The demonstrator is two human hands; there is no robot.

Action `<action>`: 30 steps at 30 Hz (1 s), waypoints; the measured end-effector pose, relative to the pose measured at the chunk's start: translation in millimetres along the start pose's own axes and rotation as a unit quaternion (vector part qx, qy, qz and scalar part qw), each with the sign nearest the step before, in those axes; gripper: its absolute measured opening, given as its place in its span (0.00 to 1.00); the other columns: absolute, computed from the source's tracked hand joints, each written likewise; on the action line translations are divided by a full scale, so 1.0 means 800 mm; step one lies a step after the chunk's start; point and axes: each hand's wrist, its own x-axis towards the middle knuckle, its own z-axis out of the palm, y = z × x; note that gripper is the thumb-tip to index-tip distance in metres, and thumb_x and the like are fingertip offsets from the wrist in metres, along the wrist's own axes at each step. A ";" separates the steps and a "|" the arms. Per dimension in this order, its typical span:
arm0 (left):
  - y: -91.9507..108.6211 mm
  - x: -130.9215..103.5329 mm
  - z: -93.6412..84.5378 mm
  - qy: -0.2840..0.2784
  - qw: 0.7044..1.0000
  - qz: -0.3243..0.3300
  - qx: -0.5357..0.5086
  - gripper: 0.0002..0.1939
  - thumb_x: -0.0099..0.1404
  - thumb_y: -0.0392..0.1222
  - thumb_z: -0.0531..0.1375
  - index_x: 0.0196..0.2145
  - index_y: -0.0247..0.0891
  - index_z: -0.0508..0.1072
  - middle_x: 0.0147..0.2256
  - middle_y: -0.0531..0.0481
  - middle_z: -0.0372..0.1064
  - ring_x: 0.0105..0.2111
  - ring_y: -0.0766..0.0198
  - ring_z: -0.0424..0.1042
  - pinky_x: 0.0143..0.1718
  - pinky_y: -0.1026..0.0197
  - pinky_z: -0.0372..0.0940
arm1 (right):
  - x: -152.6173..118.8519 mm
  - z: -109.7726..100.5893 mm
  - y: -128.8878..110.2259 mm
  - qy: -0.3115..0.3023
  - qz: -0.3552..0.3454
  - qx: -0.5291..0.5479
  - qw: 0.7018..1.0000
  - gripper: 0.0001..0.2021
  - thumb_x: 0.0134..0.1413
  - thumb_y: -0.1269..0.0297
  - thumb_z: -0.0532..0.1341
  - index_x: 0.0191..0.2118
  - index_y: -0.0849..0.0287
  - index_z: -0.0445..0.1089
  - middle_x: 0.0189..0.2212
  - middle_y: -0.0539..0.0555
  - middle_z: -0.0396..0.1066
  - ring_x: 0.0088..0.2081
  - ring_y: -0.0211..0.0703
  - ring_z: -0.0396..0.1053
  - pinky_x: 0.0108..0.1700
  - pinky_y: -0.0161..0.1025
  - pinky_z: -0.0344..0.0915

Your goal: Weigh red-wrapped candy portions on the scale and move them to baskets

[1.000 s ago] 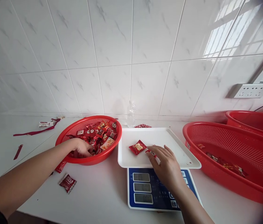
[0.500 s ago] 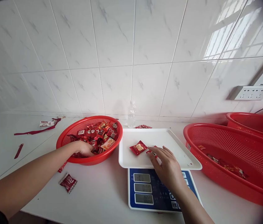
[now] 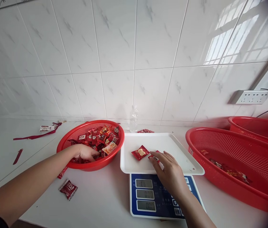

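Note:
My left hand reaches into a round red basket full of small wrapped snacks; its fingertips are partly hidden among the packets, and what they touch cannot be made out. On the white tray of a blue scale lies a red packet. Just right of it, my right hand has its fingers curled over another small red packet, with thumb and fingers against it. The scale's displays face me below the tray.
Two larger red baskets stand at the right, the nearer with a few packets. A clear bottle stands by the tiled wall. A dark red packet and a ribbon lie on the table at the left.
The view has tilted slightly. My left hand has shifted a little within the basket, its fingers showing more. My right hand stays at the small packet on the tray.

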 end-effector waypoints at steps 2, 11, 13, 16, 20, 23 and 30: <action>0.000 -0.003 -0.008 -0.029 0.999 -0.007 -0.016 0.22 0.39 0.42 0.70 0.36 0.41 0.77 0.27 0.49 0.74 0.31 0.52 0.73 0.29 0.56 0.67 | 0.000 -0.001 0.000 0.003 -0.003 -0.001 1.000 0.13 0.65 0.60 0.51 0.42 0.57 0.71 0.34 0.54 0.78 0.37 0.47 0.75 0.49 0.52 0.67; 0.036 -0.021 -0.055 -0.036 0.978 0.009 -0.206 0.33 0.50 0.50 0.70 0.53 0.46 0.67 0.38 0.50 0.73 0.32 0.62 0.72 0.28 0.64 0.63 | 0.000 -0.001 -0.004 0.011 -0.016 0.005 1.000 0.11 0.64 0.62 0.52 0.42 0.57 0.71 0.33 0.54 0.77 0.36 0.46 0.74 0.49 0.52 0.67; 0.058 -0.017 -0.050 -0.049 0.962 0.036 -0.264 0.31 0.51 0.47 0.70 0.52 0.44 0.67 0.37 0.50 0.73 0.31 0.64 0.71 0.27 0.65 0.63 | -0.001 -0.001 -0.005 0.011 -0.023 0.007 1.000 0.11 0.64 0.62 0.52 0.42 0.57 0.71 0.34 0.54 0.77 0.36 0.46 0.74 0.50 0.53 0.66; 0.099 -0.003 -0.030 -0.056 0.946 0.085 -0.307 0.27 0.52 0.45 0.70 0.49 0.42 0.69 0.34 0.50 0.72 0.28 0.66 0.70 0.26 0.65 0.62 | -0.001 0.000 -0.006 0.008 -0.026 0.012 1.000 0.11 0.64 0.62 0.52 0.42 0.57 0.71 0.35 0.54 0.77 0.37 0.46 0.74 0.50 0.53 0.65; 0.153 0.026 0.009 -0.045 0.944 0.107 -0.308 0.25 0.55 0.45 0.68 0.49 0.41 0.67 0.30 0.50 0.71 0.25 0.67 0.70 0.23 0.65 0.60 | -0.001 -0.001 -0.004 0.007 -0.003 0.007 1.000 0.12 0.64 0.63 0.52 0.42 0.56 0.71 0.36 0.55 0.77 0.39 0.47 0.74 0.51 0.53 0.65; 0.182 0.045 0.037 -0.047 0.946 0.116 -0.299 0.23 0.56 0.43 0.67 0.48 0.40 0.67 0.34 0.48 0.72 0.30 0.64 0.72 0.30 0.60 0.66 | 0.001 -0.004 -0.002 0.009 0.008 0.005 1.000 0.12 0.64 0.63 0.52 0.43 0.57 0.72 0.36 0.55 0.77 0.39 0.47 0.74 0.51 0.53 0.65; 0.202 0.062 0.064 -0.038 0.956 0.144 -0.253 0.14 0.55 0.38 0.67 0.39 0.36 0.71 0.39 0.47 0.71 0.37 0.63 0.71 0.37 0.57 0.67 | 0.003 -0.008 -0.001 0.021 0.028 0.008 0.999 0.12 0.64 0.64 0.52 0.42 0.57 0.72 0.37 0.55 0.77 0.38 0.46 0.74 0.51 0.52 0.64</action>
